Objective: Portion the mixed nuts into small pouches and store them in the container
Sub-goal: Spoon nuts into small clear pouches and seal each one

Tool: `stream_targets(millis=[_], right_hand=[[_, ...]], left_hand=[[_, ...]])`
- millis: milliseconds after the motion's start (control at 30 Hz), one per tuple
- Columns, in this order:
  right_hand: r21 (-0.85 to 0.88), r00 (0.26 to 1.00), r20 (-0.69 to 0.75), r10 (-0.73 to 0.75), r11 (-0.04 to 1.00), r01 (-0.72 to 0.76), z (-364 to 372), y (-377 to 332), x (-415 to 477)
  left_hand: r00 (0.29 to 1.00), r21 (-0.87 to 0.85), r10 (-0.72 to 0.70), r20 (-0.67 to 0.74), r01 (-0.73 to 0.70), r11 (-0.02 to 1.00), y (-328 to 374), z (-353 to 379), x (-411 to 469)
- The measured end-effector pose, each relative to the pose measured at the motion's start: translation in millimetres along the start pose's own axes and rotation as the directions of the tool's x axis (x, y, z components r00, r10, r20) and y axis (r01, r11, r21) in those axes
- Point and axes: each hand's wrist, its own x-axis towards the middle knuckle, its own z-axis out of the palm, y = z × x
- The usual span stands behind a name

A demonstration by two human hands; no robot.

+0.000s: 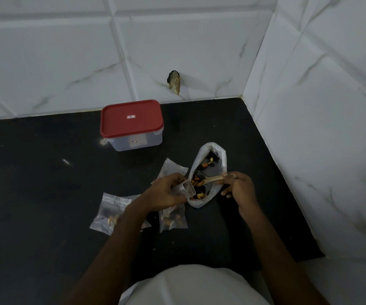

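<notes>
**Mixed nuts (209,161) on the spoon, pouch mouth held ready**

Mixed nuts fill a white bag (213,148) lying open on the dark countertop (45,177), right of centre in the frame. Its mouth is spread wide, presumably so that a spoon can reach in freely.

The right hand (239,189) pinches the handle end of a pale spoon (215,178) between thumb and fingertips. The bowl carries a heap of nuts and points left, towards the other hand.

The left hand (166,193) grips a small pouch (187,190), fingers curled round its sides so that the clear mouth stands open. The pouch hangs over the near end of the bag, just beside the spoon's bowl. Held there, anything that slips off should drop back among the nuts, not onto the counter.

Two filled pouches (109,214) lie flat at lower left, one partly under the left forearm, within easy reach. Spare pouches (174,169), which look empty, sit just above the left hand, touching the bag's edge.

The container (136,140) stands at upper centre against the tiled wall (67,51), well apart from the hands. Its red lid (131,119) is on, so storing has probably not begun. I judge this to be mid-portioning, with the spoonful about to go in.
</notes>
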Motion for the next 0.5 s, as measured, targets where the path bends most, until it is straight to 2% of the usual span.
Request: stream_targets(millis=[267, 500], right_hand=[[0.135, 0.997, -0.073, 0.027, 0.991, -0.017, -15, 3, -4], [0.201, 0.994, -0.049, -0.098, 0.974, 0.106, -17, -19, -25]], left_hand=[[0.996, -0.001, 0.045, -0.077, -0.045, 0.999, -1, 3, -2], [0.978, 0.003, 0.094, -0.185, -0.095, 0.995, 3, 2, -2]])
